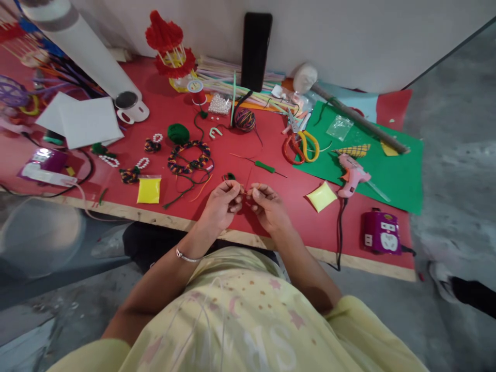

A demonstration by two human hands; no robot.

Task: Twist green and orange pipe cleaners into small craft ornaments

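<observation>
My left hand (221,202) and my right hand (268,205) are close together above the red table's front edge. Both pinch a thin orange strand of yarn (245,192) between thumb and fingertips; a fine dark end sticks up from it. Just beyond them lies a crochet hook with a green handle (264,166). A small dark green piece (228,176) sits behind my left fingers. To the left is a ring of braided multicoloured yarn (174,164) with loose green strands.
Left are a yellow packet (149,189), beaded yarn pieces (129,175) and a white mug (132,109). Behind stand a yarn ball (245,119) and a phone (256,51). Scissors (310,146), a pink glue gun (352,178) and a purple box (382,232) lie right.
</observation>
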